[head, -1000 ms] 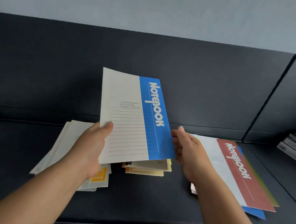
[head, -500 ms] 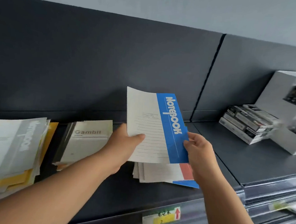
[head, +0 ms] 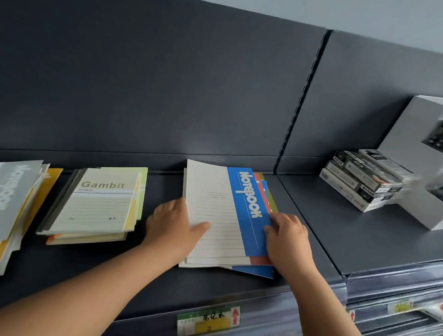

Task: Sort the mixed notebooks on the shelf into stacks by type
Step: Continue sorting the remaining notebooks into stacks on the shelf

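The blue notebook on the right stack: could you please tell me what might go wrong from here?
The stack under the blue notebook is fanned, with red, green and blue edges poking out; once released, it may sit crooked or slide. Its front corner lies close to the shelf edge, so a nudge from the right hand could push copies off.
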